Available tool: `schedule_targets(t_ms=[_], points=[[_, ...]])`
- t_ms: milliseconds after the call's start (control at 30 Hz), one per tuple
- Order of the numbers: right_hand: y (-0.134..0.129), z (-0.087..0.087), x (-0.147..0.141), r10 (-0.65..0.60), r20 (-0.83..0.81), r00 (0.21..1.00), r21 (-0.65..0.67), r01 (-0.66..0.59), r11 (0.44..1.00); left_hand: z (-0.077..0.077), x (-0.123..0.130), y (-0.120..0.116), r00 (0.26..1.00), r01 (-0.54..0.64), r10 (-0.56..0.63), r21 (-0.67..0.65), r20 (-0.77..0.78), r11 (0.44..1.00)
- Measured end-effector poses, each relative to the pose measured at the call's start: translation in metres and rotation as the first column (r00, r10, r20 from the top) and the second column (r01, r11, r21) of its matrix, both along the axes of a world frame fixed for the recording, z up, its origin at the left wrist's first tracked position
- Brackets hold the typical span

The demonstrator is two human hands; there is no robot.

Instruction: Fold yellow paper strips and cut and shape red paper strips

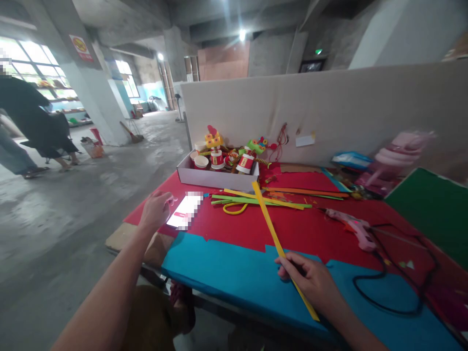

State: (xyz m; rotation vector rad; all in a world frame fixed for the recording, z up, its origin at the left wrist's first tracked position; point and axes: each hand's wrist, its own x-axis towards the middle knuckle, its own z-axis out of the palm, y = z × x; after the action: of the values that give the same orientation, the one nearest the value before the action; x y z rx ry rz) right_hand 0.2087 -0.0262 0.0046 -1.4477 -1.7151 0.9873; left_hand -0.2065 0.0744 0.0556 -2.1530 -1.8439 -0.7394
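A long yellow strip [268, 222] slants across the front of the table, pinched between the thumb and fingers of my right hand [305, 275]. My left hand [158, 208] is just left of a lit phone [185, 210] that lies on the red cloth; its fingers are partly spread and nothing shows in them. Beyond the strip's upper part lie green strips [237, 200] and more yellow strips, with a looped yellow piece [235, 210] in front of them.
A white box [215, 180] at the back holds paper cups and colourful figures. On the right are a pink glue gun [353, 229] with a black cable, a green board [431, 209] and a pink object [397, 158]. A person [32, 117] stands far left.
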Motion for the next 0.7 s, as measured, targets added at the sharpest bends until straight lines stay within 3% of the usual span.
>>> schedule_targets(t_ms=[67,133,200,267,333,400,533,700], points=[[-0.001,0.000,-0.001,-0.019,-0.049,0.999,-0.015,0.018,1.000,0.002,0.013,-0.005,0.999,-0.008,0.008,-0.001,0.052,1.000],[-0.002,0.001,-0.004,-0.063,-0.135,0.989,-0.022,0.061,0.998,0.002,0.043,-0.014,0.981,0.042,-0.040,-0.007,0.191,0.999],[-0.004,0.004,-0.011,-0.106,-0.213,0.971,-0.024,0.103,0.994,-0.001,0.089,-0.028,0.875,0.250,-0.206,-0.044,0.438,0.967],[-0.008,0.008,-0.020,-0.121,-0.252,0.960,-0.033,0.116,0.993,-0.007,0.140,-0.045,0.696,0.494,-0.309,-0.120,0.648,0.861],[-0.012,0.011,-0.029,-0.111,-0.261,0.959,-0.041,0.104,0.994,-0.014,0.185,-0.061,0.519,0.643,-0.255,-0.176,0.816,0.745],[-0.016,0.012,-0.036,-0.091,-0.245,0.965,-0.031,0.086,0.996,-0.022,0.216,-0.073,0.400,0.748,-0.201,-0.192,0.894,0.635],[-0.021,0.012,-0.038,-0.037,-0.165,0.986,0.027,0.042,0.999,-0.032,0.239,-0.082,0.275,0.821,-0.130,-0.163,0.953,0.547],[-0.020,0.011,-0.034,-0.061,-0.077,0.995,0.092,0.068,0.993,-0.032,0.246,-0.085,0.198,0.835,-0.016,-0.160,0.980,0.527]])
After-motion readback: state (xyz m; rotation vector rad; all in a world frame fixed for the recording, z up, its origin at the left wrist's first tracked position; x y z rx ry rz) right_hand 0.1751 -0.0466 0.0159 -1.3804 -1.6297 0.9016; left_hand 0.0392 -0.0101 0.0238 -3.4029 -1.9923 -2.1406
